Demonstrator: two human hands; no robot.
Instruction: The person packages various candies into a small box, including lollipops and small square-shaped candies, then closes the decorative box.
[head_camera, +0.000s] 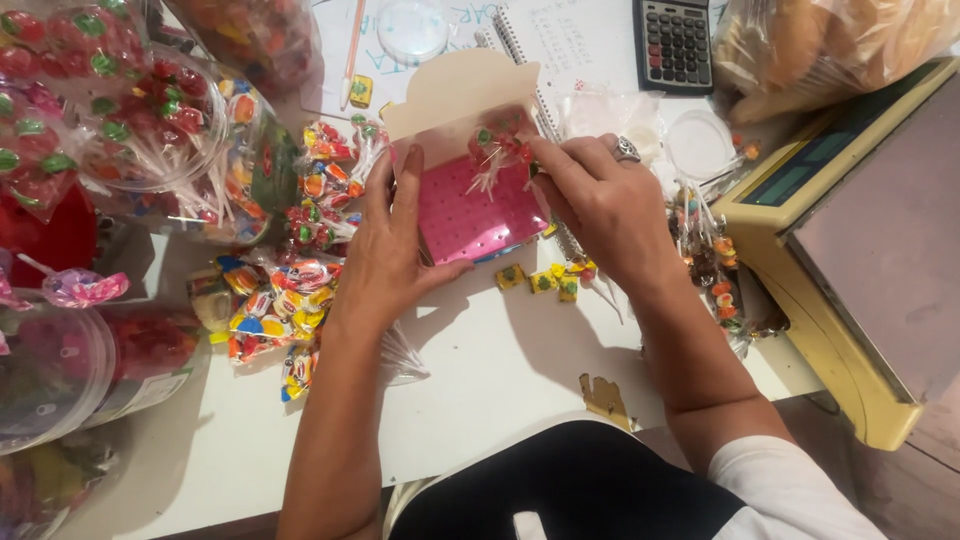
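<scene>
Head view looks down on my white tabletop (500, 370), crowded on every side. At the upper left of the frame stand clear tubs (150, 120) packed with red and green sweets. Wrapped candies (275, 305) in yellow, orange and blue lie heaped left of centre. A calculator (675, 40) and a spiral notebook (560, 40) sit along the top edge, a bag of buns (830, 45) fills the upper right corner, and a yellowish scale (860, 250) runs down the right side. Small yellow candy squares (545, 280) lie just below my right hand.

My box (470, 190) sits at the centre of the frame, tilted up toward me. It is pink card with rows of small dots, and its plain tan scalloped flap stands open at the top.

My left hand (385, 250) lies flat against the box's left side, fingers stretched out and steadying it. My right hand (600, 205), with a ring, is pinched shut on lollipops (500, 145), red and green in clear wrap with white sticks, right at the box's mouth.
</scene>
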